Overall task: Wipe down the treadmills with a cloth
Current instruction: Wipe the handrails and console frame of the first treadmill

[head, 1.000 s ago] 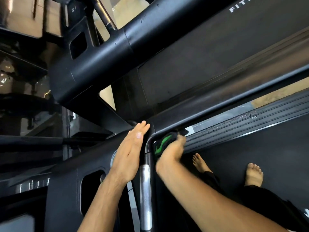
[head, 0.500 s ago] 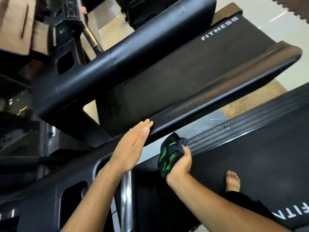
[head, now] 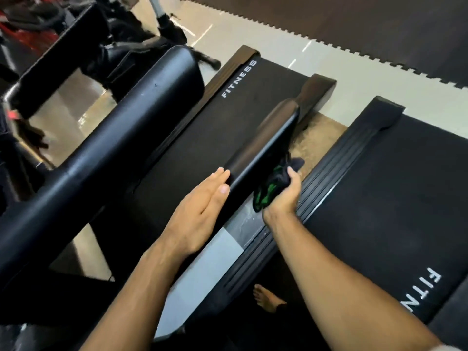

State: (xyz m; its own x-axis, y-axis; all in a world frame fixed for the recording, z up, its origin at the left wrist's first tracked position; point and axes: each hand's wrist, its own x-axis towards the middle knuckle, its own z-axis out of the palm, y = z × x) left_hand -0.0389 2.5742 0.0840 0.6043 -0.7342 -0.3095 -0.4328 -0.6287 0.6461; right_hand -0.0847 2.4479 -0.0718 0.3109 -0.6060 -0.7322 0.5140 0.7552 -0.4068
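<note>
Both hands are sitting farther along the black handrail (head: 268, 138) than half a second ago, nearer its free end. The right hand (head: 283, 198) is gripping a bunched black-and-green cloth (head: 268, 191) and pressing it against the rail's outer side. The left hand (head: 200, 211) is lying flat, fingers straight and together, touching the rail's inner side. Beneath the rail, a treadmill belt (head: 228, 117) marked FITNESS is stretching away from the viewer. A second treadmill (head: 379, 198) is lying just beside it on the right, and a bare foot (head: 266, 297) is showing low in the view. A thicker black rail (head: 114, 138) is crossing the left side.
</note>
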